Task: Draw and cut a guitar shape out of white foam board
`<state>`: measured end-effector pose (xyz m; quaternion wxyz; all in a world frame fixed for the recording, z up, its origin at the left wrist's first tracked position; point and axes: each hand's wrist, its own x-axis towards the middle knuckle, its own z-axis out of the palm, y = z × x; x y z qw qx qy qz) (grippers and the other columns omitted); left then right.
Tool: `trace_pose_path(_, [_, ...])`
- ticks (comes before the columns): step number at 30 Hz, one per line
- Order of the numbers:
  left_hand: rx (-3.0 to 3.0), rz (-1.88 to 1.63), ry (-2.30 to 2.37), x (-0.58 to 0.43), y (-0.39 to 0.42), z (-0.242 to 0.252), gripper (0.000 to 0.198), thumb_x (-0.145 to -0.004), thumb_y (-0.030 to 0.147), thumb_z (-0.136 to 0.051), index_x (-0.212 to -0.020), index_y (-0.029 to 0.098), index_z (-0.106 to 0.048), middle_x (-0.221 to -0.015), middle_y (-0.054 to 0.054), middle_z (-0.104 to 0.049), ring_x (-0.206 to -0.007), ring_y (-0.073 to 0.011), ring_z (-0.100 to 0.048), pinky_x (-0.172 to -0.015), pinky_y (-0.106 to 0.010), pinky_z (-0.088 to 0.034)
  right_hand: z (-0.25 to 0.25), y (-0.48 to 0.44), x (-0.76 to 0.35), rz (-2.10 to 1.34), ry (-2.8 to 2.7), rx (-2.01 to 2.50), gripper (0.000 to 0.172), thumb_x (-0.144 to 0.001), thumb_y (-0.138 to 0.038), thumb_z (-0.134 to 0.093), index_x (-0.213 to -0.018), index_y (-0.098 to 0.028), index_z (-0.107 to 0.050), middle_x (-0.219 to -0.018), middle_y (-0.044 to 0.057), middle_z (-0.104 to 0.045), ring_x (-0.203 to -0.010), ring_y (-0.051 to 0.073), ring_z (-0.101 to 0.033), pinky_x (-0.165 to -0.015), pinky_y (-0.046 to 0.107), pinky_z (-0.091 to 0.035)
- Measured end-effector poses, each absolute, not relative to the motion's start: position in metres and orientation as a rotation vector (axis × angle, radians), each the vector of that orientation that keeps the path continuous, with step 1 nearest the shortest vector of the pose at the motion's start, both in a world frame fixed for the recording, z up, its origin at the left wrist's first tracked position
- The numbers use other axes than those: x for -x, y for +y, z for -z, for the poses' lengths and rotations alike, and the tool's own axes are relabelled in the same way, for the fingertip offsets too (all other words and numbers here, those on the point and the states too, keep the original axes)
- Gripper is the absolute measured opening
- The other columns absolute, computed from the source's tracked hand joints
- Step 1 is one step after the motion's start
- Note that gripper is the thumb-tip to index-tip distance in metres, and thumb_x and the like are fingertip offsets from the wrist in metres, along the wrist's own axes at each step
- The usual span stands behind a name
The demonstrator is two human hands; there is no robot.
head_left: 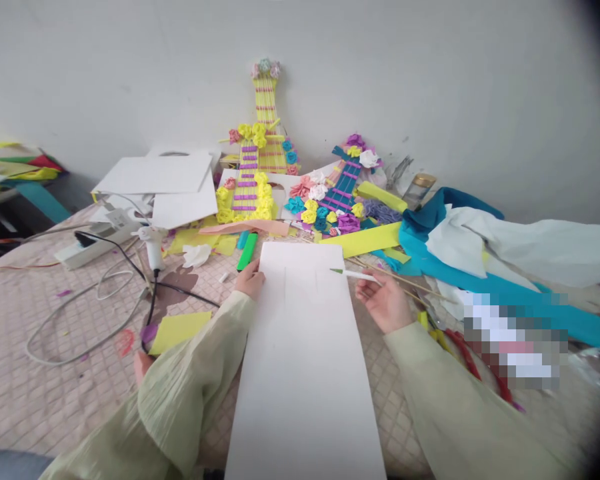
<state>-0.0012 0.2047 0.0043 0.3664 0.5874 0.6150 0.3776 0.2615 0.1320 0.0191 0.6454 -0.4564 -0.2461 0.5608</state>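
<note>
A long white board (305, 360) lies in front of me, its near end running out of the bottom of the view. Faint pencil-like lines show near its far end. My left hand (251, 281) grips the board's left edge close to the far corner, fingers curled around it. A bright green marker (247, 252) lies just beyond that hand. On the right, my right hand (384, 300) pinches a slim white pen-like tool (356, 274). Its dark greenish tip points left over the board's far right part; whether it touches the surface I cannot tell.
Decorated yellow (265, 107) and blue (344, 183) paper instruments lean by the wall. A glue gun (153, 250), cables and a power strip (87, 247) lie left, near white boards (155, 175). Blue crepe paper (510, 293), thin sticks and red-handled scissors (465, 353) lie right.
</note>
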Motion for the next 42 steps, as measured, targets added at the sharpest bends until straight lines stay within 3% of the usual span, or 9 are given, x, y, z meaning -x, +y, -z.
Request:
trace_pose_path(7, [-1.637, -0.957, 1.735, 0.008, 0.203, 0.005, 0.039, -0.067, 0.013, -0.039, -0.100, 0.016, -0.059, -0.078, -0.002, -0.057, -0.077, -0.0187, -0.053, -0.071, -0.028, -0.043, -0.020, 0.147, -0.245, -1.163, -0.710, 1.013, 0.011, -0.061, -0.025, -0.065, -0.066, -0.017, -0.059, -0.055, -0.002, -0.055, -0.049, 0.009, -0.051, -0.043, 0.021, -0.041])
trace_pose_path(15, [-1.797, -0.883, 1.723, 0.007, 0.204, 0.011, 0.038, -0.067, 0.017, -0.037, -0.099, 0.018, -0.059, -0.085, -0.003, -0.058, -0.083, -0.0183, -0.052, -0.078, -0.030, -0.041, -0.005, 0.153, -0.242, -1.038, -0.840, 1.091, 0.011, -0.061, -0.023, -0.068, -0.066, -0.016, -0.061, -0.056, 0.001, -0.060, -0.054, 0.013, -0.056, -0.050, 0.025, -0.045])
trace_pose_path(25, [-1.815, -0.808, 1.767, 0.004, 0.201, 0.006, 0.040, -0.066, 0.018, -0.036, -0.101, 0.014, -0.055, -0.084, -0.005, -0.055, -0.081, -0.0198, -0.051, -0.075, -0.031, -0.040, 0.003, 0.156, -0.245, -1.029, -0.845, 1.141, 0.011, -0.063, -0.024, -0.066, -0.066, -0.015, -0.061, -0.056, 0.001, -0.060, -0.053, 0.013, -0.055, -0.048, 0.025, -0.043])
trace_pose_path(42, [-1.850, -0.847, 1.707, 0.005, 0.202, 0.010, 0.027, -0.066, 0.019, -0.035, -0.083, 0.016, -0.055, -0.081, -0.005, -0.053, -0.084, -0.0200, -0.050, -0.078, -0.031, -0.038, -0.005, 0.144, -0.247, -1.080, -0.798, 1.140, 0.007, -0.059, -0.020, -0.061, -0.058, -0.015, -0.058, -0.047, -0.001, -0.055, -0.045, 0.011, -0.051, -0.041, 0.022, -0.039])
